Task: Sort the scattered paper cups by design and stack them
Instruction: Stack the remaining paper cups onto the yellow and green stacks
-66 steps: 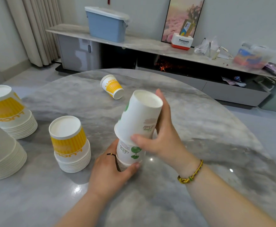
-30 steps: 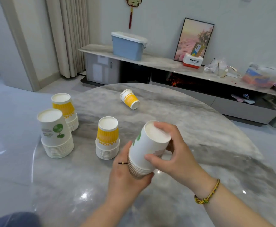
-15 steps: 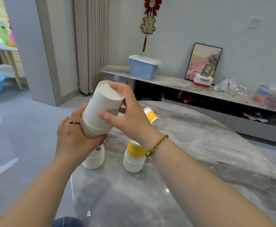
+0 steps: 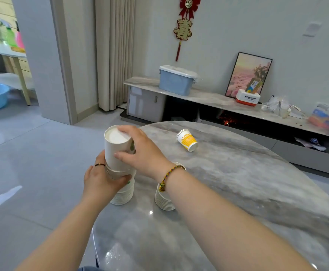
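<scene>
Nesting upside down, the white paper cups w/ green print (image 4: 116, 153) make a short bundle at approx. 9 o'clock of the round grey marble table (image 4: 238, 182). It sits directly over a second inverted stack of plain-looking white cups (image 4: 123, 194) that stands by the table edge. The bundle is prob. resting on that stack, but the join is hidden.

At 3 o'clock of it, just beside, stands another inverted cup stack (image 4: 164, 200), its top covered by the right wrist. One yellow-banded white paper cup (image 4: 187, 141) lies on its side at 11 o'clock, well apart from the stacks. Beyond the table at 12 o'clock, a pale blue plastic box (image 4: 176, 81) sits on the sideboard w/ lid on, contents unseen.

Left hand (image 4: 99, 180) wraps the bundle's lower rims, thumb across the front. Right hand (image 4: 142, 151) clamps the top cup, fingers curled over its base, thumb on the near side.
</scene>
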